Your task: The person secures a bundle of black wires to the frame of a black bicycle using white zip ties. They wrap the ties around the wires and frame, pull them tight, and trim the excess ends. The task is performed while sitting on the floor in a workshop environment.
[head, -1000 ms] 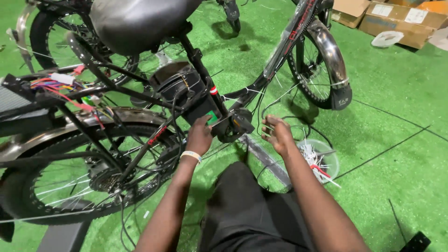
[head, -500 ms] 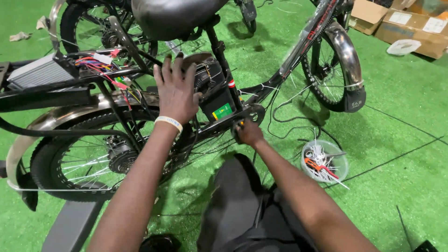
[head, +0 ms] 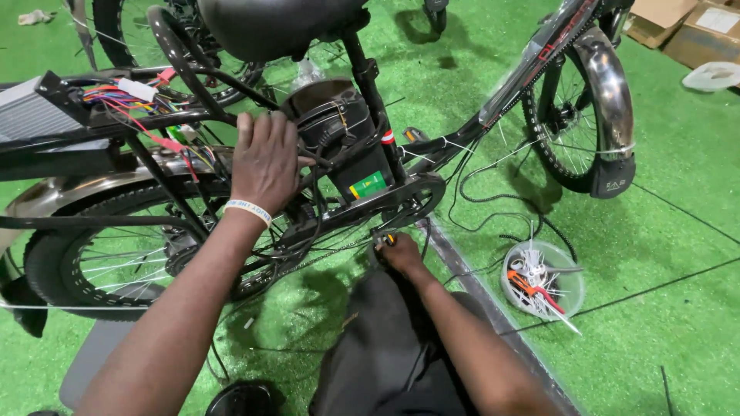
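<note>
Black battery case (head: 347, 142) sits just right of left hand (head: 266, 162)

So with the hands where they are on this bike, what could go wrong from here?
The left hand lies on the frame right beside the loose coloured wires, so it could snag or pull one. The right hand works low by the chain guard, with black cables hanging close; fingers could get pinched or a cable caught. The bowl of white cable ties sits near the right arm and could be tipped.
</note>
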